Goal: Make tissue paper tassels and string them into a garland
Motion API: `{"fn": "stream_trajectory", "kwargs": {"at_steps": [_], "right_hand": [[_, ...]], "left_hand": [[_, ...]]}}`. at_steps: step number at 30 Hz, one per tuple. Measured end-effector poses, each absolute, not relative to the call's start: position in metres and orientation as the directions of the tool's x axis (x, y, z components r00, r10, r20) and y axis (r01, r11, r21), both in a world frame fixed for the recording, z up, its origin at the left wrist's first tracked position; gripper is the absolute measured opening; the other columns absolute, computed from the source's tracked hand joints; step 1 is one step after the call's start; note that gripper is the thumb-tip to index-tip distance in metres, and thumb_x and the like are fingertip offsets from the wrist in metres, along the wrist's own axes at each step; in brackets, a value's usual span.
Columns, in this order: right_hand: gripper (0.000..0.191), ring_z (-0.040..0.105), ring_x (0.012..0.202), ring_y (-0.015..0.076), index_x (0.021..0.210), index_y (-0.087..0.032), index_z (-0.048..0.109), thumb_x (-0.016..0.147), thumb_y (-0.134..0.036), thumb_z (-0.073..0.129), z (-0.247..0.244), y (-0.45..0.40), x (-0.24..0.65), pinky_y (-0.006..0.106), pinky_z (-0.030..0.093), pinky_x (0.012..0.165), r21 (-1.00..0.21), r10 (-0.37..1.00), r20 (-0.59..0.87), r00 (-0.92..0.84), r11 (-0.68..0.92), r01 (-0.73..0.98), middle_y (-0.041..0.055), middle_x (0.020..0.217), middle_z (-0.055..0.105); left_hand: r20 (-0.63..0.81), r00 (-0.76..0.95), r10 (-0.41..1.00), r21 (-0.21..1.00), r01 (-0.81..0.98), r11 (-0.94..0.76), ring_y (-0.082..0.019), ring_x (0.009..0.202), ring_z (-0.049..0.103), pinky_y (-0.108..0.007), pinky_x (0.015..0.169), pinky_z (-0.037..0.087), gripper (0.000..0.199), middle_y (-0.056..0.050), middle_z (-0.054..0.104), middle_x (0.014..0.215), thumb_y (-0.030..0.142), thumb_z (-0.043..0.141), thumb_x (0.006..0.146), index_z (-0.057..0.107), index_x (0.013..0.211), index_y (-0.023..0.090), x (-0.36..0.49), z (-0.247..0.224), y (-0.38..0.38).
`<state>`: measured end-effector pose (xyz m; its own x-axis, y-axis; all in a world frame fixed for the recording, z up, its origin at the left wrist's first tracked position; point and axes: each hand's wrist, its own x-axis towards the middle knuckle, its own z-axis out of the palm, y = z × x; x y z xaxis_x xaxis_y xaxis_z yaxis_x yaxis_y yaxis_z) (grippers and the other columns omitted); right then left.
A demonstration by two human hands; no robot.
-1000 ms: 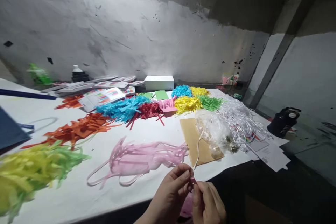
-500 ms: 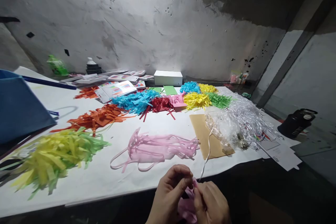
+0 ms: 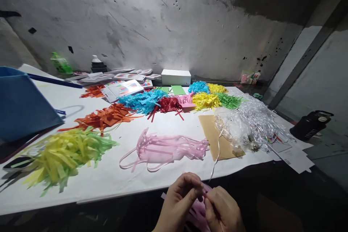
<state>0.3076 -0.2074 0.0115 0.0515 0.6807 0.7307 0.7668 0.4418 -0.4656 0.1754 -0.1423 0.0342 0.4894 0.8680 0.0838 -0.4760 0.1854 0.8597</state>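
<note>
My left hand (image 3: 181, 201) and my right hand (image 3: 221, 206) are close together at the bottom middle, just off the table's front edge. Both are closed in a pinch on a pink tissue paper tassel (image 3: 199, 212), whose fringe hangs down between them. Their fingertips meet near its upper end, where the fingers partly cover it. A thin white ribbon (image 3: 215, 161) runs from the table down toward my right hand; its end is hidden. Beyond the hands lies a heap of pink paper strips (image 3: 168, 148), flat on the white table covering.
Yellow-green tassels (image 3: 67, 156) lie at left beside a blue bag (image 3: 24, 105). Orange tassels (image 3: 106, 117), blue tassels (image 3: 144, 99) and a white box (image 3: 176, 77) are farther back. At right are brown card (image 3: 209, 134), silvery tinsel (image 3: 261, 119) and a black bottle (image 3: 311, 125).
My hands stay pinched together. More of the pink fringe shows between and beside them, and the view has shifted slightly.
</note>
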Motion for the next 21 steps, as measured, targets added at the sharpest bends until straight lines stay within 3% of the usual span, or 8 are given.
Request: {"fn": "stream_trajectory", "kwargs": {"at_steps": [5, 8, 15, 21], "right_hand": [[0.023, 0.055, 0.06, 0.0133, 0.083, -0.022, 0.058, 0.099, -0.017, 0.041, 0.019, -0.209, 0.314, 0.024, 0.042, 0.056, -0.475, 0.733, 0.68, -0.025, 0.466, 0.747, -0.0008, 0.065, 0.057], [0.023, 0.054, 0.058, 0.0123, 0.078, -0.021, 0.055, 0.097, -0.016, 0.044, 0.021, -0.209, 0.315, 0.023, 0.041, 0.054, -0.417, 0.704, 0.706, -0.075, 0.499, 0.759, -0.0017, 0.063, 0.055], [0.029, 0.054, 0.058, 0.0126, 0.077, -0.022, 0.058, 0.101, -0.023, 0.041, 0.015, -0.211, 0.305, 0.022, 0.042, 0.053, -0.532, 0.71, 0.698, 0.093, 0.428, 0.731, -0.0013, 0.063, 0.056], [0.027, 0.056, 0.064, 0.0149, 0.085, -0.021, 0.058, 0.104, -0.023, 0.039, 0.013, -0.215, 0.309, 0.025, 0.045, 0.06, -0.524, 0.758, 0.65, 0.057, 0.392, 0.756, 0.0004, 0.07, 0.06]], "left_hand": [[0.061, 0.518, 0.853, 0.839, -0.49, 0.237, -0.012, 0.07, 0.055, -0.023, 0.069, 0.047, 0.017, 0.0, 0.059, 0.078, 0.03, 0.081, 0.079, 0.068, 0.076, 0.018, 0.175, 0.025, -0.144], [0.081, 0.514, 0.854, 0.838, -0.5, 0.221, -0.013, 0.07, 0.055, -0.022, 0.069, 0.046, 0.02, 0.0, 0.06, 0.076, 0.032, 0.082, 0.078, 0.069, 0.075, 0.018, 0.175, 0.025, -0.146], [0.088, 0.502, 0.86, 0.863, -0.47, 0.186, -0.013, 0.075, 0.055, -0.022, 0.072, 0.046, 0.016, 0.0, 0.061, 0.078, 0.029, 0.079, 0.081, 0.069, 0.076, 0.018, 0.178, 0.025, -0.15], [0.145, 0.505, 0.851, 0.9, -0.424, 0.099, -0.013, 0.078, 0.059, -0.022, 0.075, 0.048, 0.006, 0.0, 0.063, 0.081, 0.026, 0.075, 0.084, 0.072, 0.084, 0.021, 0.173, 0.025, -0.15]]}}
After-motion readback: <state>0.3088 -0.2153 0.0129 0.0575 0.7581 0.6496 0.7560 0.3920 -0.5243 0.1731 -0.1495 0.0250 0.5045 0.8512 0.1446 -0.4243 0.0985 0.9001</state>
